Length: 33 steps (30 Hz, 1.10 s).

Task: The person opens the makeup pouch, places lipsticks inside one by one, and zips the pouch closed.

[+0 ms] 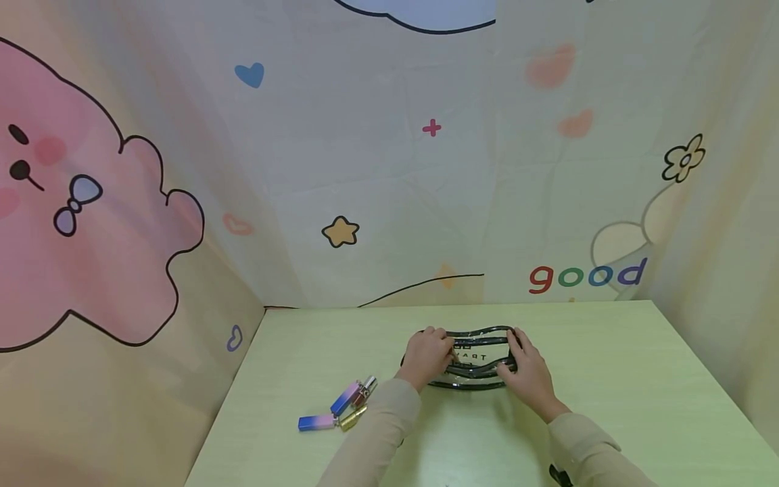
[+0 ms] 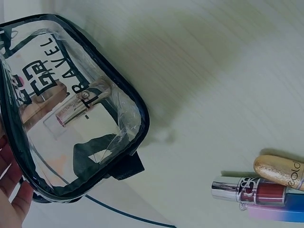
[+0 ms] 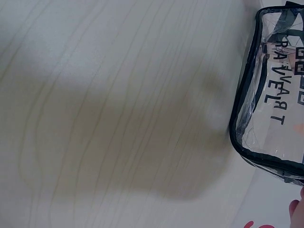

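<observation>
A clear zip bag (image 1: 468, 387) with black trim and "TRAVEL" lettering sits on the table between both hands. My left hand (image 1: 426, 355) grips its left end, fingers over the top edge. At the right end my right hand (image 1: 531, 375) holds it between thumb and fingers. In the left wrist view a small pinkish clear tube (image 2: 78, 107) shows through the bag's wall. The right wrist view catches the bag's end (image 3: 235, 109) at the right edge, with only a bit of fingertip (image 3: 297, 211) below it.
Left of the bag lie a lip gloss (image 1: 364, 392) with a silver cap, a gold tube (image 1: 353, 419) and two pink-and-blue tubes, one upper (image 1: 345, 398) and one lower (image 1: 316, 423). A small black object (image 1: 560, 475) is by the right sleeve. A printed curtain (image 1: 389, 169) hangs behind the table.
</observation>
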Tool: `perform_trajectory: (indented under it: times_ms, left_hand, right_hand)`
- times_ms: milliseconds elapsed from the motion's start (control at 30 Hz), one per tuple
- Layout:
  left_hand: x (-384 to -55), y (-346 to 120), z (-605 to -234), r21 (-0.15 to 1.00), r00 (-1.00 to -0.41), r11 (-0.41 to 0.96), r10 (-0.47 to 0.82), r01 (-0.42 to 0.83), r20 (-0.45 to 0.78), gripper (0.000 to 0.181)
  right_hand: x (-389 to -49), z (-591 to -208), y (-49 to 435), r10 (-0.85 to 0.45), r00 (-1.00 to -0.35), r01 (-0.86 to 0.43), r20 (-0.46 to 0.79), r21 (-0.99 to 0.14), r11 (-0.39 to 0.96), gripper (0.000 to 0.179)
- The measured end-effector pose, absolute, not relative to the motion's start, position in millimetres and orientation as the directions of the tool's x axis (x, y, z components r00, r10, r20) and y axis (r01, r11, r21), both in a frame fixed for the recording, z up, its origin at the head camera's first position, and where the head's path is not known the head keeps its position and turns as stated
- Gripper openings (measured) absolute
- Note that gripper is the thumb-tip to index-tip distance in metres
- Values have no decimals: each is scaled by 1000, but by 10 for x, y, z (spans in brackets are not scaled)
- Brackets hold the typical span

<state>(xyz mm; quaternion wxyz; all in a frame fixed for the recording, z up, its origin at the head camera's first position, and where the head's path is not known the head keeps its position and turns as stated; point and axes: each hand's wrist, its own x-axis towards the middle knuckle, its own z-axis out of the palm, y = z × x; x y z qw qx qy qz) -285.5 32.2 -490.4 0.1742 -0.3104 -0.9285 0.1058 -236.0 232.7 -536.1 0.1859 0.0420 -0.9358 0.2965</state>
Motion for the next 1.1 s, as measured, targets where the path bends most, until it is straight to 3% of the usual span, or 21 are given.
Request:
perform_trajectory:
  times_ms: [233, 700, 1100]
  left_hand:
    - [-2842, 334, -4904, -292, -774, 803, 587, 519, 237, 20]
    - [-2845, 321, -4926, -288, -765, 804, 589, 520, 261, 20]
    - [-2894, 158, -4898, -295, -629, 755, 653, 585, 422, 20]
  right_hand:
    - [-2363, -5352, 2317, 35, -931, -181, 363, -544, 820, 65]
    - [-2372, -5347, 2319, 31, -929, -185, 369, -534, 825, 65]
    - [-2372, -5368, 2329, 38, -928, -181, 369, -541, 821, 64]
